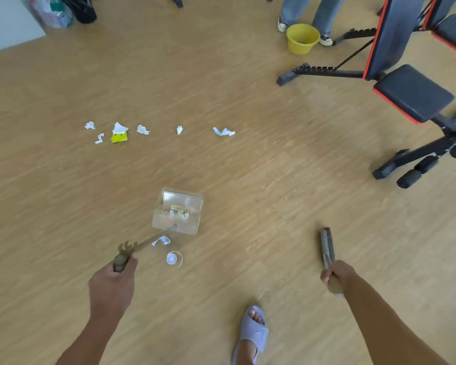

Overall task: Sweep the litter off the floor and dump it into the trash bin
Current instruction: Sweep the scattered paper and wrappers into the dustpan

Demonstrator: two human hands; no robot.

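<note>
My left hand (113, 280) grips the long handle of a clear plastic dustpan (178, 212), which rests on the wooden floor with some scraps inside. My right hand (336, 273) holds a small broom (327, 245) by its handle, brush head pointing away from me, lifted to the right of the dustpan. A white cup (173, 258) and a crumpled paper (161, 240) lie just behind the dustpan. Further out lies a row of crumpled white papers (142, 129) and a yellow wrapper (119, 137). A yellow bin (302, 38) stands at the far right.
A black and red weight bench (411, 98) fills the right side. Another person's legs (313, 11) stand behind the yellow bin. Bags (61, 9) sit at the far left by a wall. My foot in a grey slipper (253, 333) is at the bottom.
</note>
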